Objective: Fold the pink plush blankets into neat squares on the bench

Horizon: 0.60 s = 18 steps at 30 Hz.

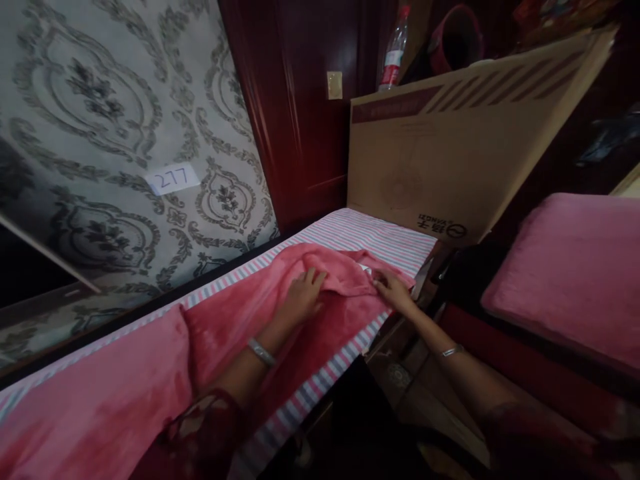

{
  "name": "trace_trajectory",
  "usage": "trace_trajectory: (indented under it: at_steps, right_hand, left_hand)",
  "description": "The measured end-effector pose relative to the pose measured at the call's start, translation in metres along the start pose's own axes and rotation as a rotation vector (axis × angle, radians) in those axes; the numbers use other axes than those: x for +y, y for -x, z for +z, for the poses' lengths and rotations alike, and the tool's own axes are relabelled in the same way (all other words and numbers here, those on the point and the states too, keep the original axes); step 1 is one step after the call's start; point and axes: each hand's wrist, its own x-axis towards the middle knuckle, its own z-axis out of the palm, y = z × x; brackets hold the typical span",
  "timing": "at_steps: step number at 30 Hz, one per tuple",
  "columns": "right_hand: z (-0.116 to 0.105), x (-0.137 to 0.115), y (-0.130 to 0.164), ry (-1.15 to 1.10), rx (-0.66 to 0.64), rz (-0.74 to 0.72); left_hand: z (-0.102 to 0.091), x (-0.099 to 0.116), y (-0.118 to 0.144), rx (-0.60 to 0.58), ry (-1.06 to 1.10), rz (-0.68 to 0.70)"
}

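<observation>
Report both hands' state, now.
Left hand: open, resting on the long, rumpled pink plush cloth.
Right hand: seemingly closed, fingertips pinching that cloth's edge.

Pink plush cloth (pixel 235 313), deep rose with paler, brushed-looking patches, lying lengthwise over a striped cover (pixel 370 233) whose stripes show along both long sides and beyond the far end. Far end rumpled into soft folds, the near edge of the bunch turned up over a smoother, darker stretch, with a small white patch (pixel 366 268) showing toward the right corner. Lower left, a paler section lies nearly flat with a raised edge crossing the width, though whether folded layer or separate piece is unclear.
</observation>
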Motion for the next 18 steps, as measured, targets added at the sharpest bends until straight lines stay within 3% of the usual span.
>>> trace_trajectory:
  at_steps: [1,3,8,11,14,18]
  right_hand:
    - [0.003,0.001,0.002,0.006,-0.011,0.000]
    - [0.010,0.001,0.004,0.008,-0.017,-0.002]
    - [0.012,0.003,0.000,-0.064,-0.008,0.032]
    - [0.005,0.006,-0.012,-0.153,0.008,0.079]
    - [0.004,0.005,-0.029,-0.264,-0.001,0.143]
    - [0.020,-0.010,-0.046,-0.433,-0.156,0.251]
  left_hand:
    - [0.007,0.007,-0.008,-0.044,-0.112,0.052]
    - [0.020,0.018,-0.021,-0.045,-0.069,0.073]
    - [0.036,0.029,-0.050,0.102,0.543,-0.142]
    - [0.019,0.019,-0.068,0.229,0.681,-0.260]
    - [-0.014,0.007,-0.080,0.356,0.858,-0.348]
    - [-0.052,0.003,-0.079,0.437,1.182,-0.397]
